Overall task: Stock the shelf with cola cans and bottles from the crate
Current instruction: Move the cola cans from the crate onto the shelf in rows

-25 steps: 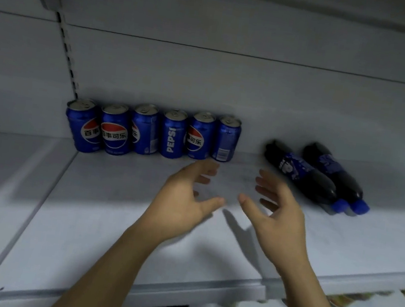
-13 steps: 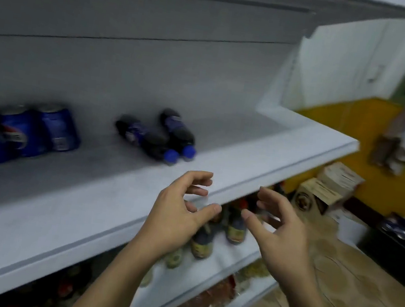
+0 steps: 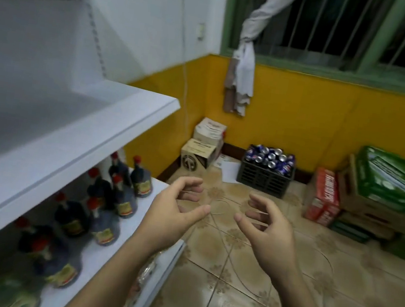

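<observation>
A black plastic crate (image 3: 263, 179) stands on the floor against the yellow wall, piled with several blue cola cans (image 3: 271, 157). The white shelf (image 3: 74, 135) runs along the left; the part of it in view is bare, and the cans and bottles set on it are out of frame. My left hand (image 3: 174, 217) and my right hand (image 3: 267, 227) hang in front of me over the floor, fingers loosely curled, palms facing each other, holding nothing. Both are well short of the crate.
Dark bottles with red caps (image 3: 111, 200) fill the lower shelf on the left. Cardboard boxes (image 3: 203, 148) sit in the corner. A red carton (image 3: 324, 196) and stacked green and brown boxes (image 3: 383, 189) stand right of the crate. Tiled floor (image 3: 231, 274) lies between.
The view has swung right, from the shelf with cans and bottles to the floor and the crate. Both hands stay empty and keep the same loose pose.
</observation>
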`<move>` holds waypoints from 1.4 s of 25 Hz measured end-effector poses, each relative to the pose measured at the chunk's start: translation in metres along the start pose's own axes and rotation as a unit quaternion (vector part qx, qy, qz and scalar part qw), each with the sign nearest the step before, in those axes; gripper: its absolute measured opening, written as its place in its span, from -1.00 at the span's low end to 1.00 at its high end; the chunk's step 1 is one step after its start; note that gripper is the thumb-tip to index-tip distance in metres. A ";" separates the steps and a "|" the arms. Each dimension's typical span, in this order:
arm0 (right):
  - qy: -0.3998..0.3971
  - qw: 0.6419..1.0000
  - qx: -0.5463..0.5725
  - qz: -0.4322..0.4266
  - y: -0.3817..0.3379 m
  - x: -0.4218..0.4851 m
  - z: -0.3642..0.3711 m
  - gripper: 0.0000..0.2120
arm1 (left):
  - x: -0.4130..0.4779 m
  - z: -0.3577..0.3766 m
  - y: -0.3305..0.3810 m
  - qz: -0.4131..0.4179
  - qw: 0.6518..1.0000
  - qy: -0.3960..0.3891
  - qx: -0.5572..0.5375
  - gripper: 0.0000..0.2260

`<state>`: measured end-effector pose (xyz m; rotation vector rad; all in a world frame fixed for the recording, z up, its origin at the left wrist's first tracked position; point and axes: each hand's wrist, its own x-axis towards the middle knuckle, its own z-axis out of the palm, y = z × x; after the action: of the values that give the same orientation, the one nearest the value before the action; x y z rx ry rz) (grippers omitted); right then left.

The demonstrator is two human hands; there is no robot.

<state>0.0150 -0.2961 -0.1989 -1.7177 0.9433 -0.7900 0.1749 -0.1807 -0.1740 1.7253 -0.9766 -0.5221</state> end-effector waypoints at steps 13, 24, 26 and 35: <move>0.083 0.984 -0.080 0.133 0.072 0.219 -0.042 -0.56 | 0.269 0.103 -0.056 -0.056 0.988 -0.119 -0.084 -0.61; 0.164 0.964 -0.020 0.210 0.144 0.353 -0.115 -0.65 | 0.434 0.227 -0.055 -0.093 0.971 -0.211 -0.059 -0.64; 0.155 0.965 -0.004 0.211 0.165 0.384 -0.137 -0.66 | 0.457 0.257 -0.048 -0.094 0.973 -0.204 -0.051 -0.64; 0.097 0.972 0.026 0.213 0.206 0.522 -0.225 -0.65 | 0.547 0.343 -0.020 -0.152 0.977 -0.144 -0.040 -0.69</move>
<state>0.0315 -0.8940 -0.2850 -1.3383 1.3568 -0.6939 0.2436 -0.8175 -0.2587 1.7658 -0.8782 -1.0198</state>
